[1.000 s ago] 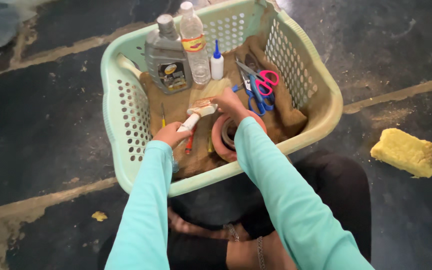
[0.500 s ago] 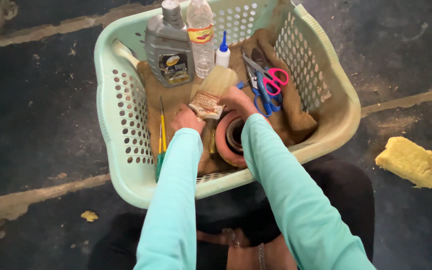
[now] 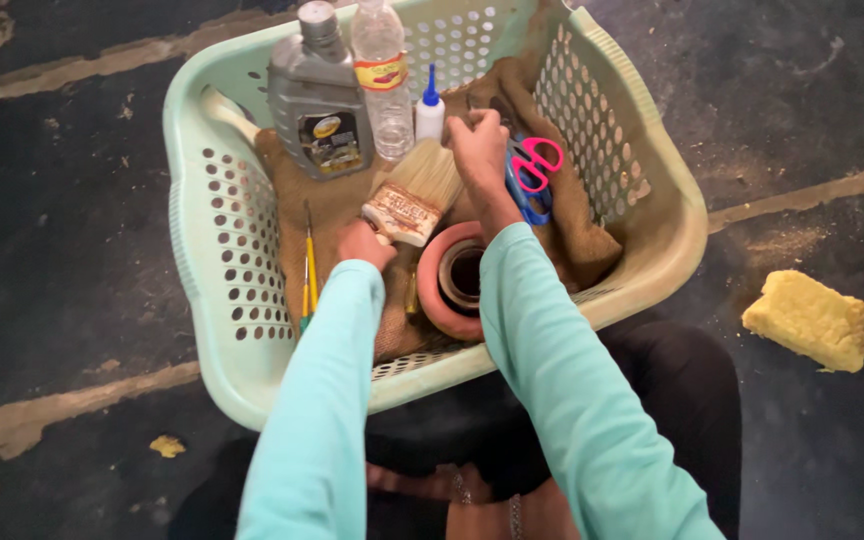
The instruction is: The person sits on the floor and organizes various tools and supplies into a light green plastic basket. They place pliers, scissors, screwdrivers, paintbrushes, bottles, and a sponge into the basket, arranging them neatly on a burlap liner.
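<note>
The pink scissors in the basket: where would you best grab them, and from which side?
By the looped handles, I'd say, coming from above. The scissors lie flat on the burlap cloth by the basket wall, pink loops up and exposed. The blades point toward the right hand, which partly hides them. The left hand holds the paintbrush, clear of them.

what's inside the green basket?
The pale green plastic basket holds brown burlap cloth, a grey oil bottle, a clear water bottle, pink-handled scissors, a terracotta pot and a wide paintbrush. Arms hide the basket floor.
</note>
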